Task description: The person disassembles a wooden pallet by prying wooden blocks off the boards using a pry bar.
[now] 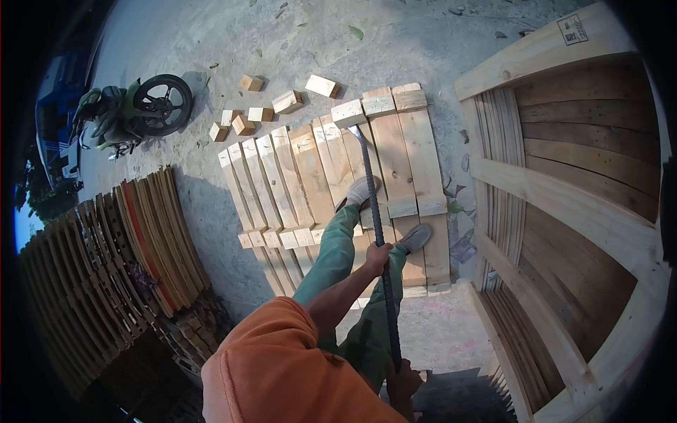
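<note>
My left hand [379, 258] is closed around the middle of a long ribbed steel pry bar [371, 183]. Lower down, near the bar's back end, my right hand [403, 381] grips it too. The bar's flattened bright tip rests at a wooden block [348, 113] on the far edge of a slatted wooden pallet [402, 151]. Another block [378, 105] sits beside it along that edge. Both my shoes [416, 238] are on the slats, one farther forward than the other.
Several loose wood blocks [288, 102] lie on the concrete beyond the pallet. To the right stands a large stack of pallets [564, 187]. Stacked slatted wood [151, 233] rises at the left, with a parked motorcycle [134, 109] behind it.
</note>
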Demonstrator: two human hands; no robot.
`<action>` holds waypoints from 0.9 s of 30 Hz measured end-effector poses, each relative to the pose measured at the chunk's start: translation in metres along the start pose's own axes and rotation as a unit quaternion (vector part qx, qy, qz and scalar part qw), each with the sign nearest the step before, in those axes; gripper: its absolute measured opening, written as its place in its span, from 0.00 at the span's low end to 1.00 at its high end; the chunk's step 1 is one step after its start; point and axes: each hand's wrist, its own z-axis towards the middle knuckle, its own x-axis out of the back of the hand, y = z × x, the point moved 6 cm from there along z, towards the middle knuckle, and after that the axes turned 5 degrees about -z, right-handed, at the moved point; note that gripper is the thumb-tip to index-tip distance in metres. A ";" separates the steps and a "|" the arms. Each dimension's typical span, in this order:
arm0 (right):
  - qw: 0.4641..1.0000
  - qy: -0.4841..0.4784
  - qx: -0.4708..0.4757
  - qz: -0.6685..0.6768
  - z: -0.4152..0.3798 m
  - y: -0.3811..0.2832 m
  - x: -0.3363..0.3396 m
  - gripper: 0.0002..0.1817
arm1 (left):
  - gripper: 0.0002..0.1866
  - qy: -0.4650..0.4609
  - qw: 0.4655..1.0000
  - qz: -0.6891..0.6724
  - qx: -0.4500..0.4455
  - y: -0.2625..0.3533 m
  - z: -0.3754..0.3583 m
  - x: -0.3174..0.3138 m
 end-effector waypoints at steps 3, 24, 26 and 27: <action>0.997 0.076 0.014 0.000 -0.007 -0.044 0.041 0.22 | 0.09 -0.031 0.999 -0.007 0.031 0.041 -0.003 0.005; 0.993 -0.081 -0.070 0.040 0.029 0.067 -0.040 0.25 | 0.22 0.129 0.953 0.256 -0.097 -0.037 0.015 -0.023; 0.984 -0.095 -0.094 0.117 -0.007 0.045 -0.033 0.27 | 0.22 0.100 0.965 0.232 -0.063 -0.016 -0.022 -0.009; 0.984 -0.099 -0.104 0.101 -0.018 0.032 -0.026 0.28 | 0.22 0.101 0.949 0.280 -0.104 -0.033 -0.005 0.003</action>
